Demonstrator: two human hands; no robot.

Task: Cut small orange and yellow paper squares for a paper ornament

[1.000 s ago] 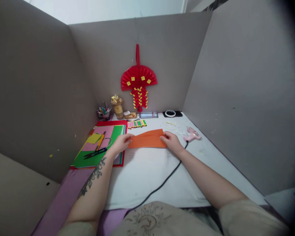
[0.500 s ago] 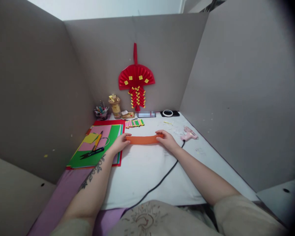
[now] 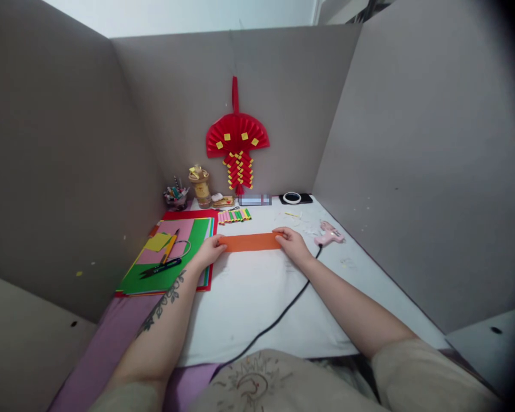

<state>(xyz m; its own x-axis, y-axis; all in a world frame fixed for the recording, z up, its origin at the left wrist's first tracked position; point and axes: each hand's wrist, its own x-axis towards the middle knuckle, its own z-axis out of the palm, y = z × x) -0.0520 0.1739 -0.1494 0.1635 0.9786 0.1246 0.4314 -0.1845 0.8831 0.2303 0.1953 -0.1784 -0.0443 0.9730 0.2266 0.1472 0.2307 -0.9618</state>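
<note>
An orange paper strip [image 3: 252, 242] stretches flat and nearly straight between my two hands, above the white tabletop [image 3: 257, 309]. My left hand [image 3: 211, 252] pinches its left end, with the fingers closed on the edge. At the other end, my right hand [image 3: 292, 243] grips the strip between thumb and fingers. Just beyond the strip lies a row of small rolled paper tubes [image 3: 235, 216] in pink, green and yellow. Beside my left forearm is a stack of coloured paper sheets [image 3: 197, 246], bearing thread snips [image 3: 161, 268] and a yellow craft knife [image 3: 170, 247].
A pink glue gun [image 3: 329, 234] rests to the right, its black cord [image 3: 278, 320] crossing the table toward me. At the back stand a pen holder [image 3: 177, 197], a drink cup [image 3: 202, 189] and a black phone [image 3: 305, 198]. A red paper fan decoration [image 3: 237, 134] hangs on the grey partition [image 3: 167, 86].
The orange strip, slightly bowed before, now lies flatter and shows more of its face. Both hands keep hold of its ends with only a slight shift.
</note>
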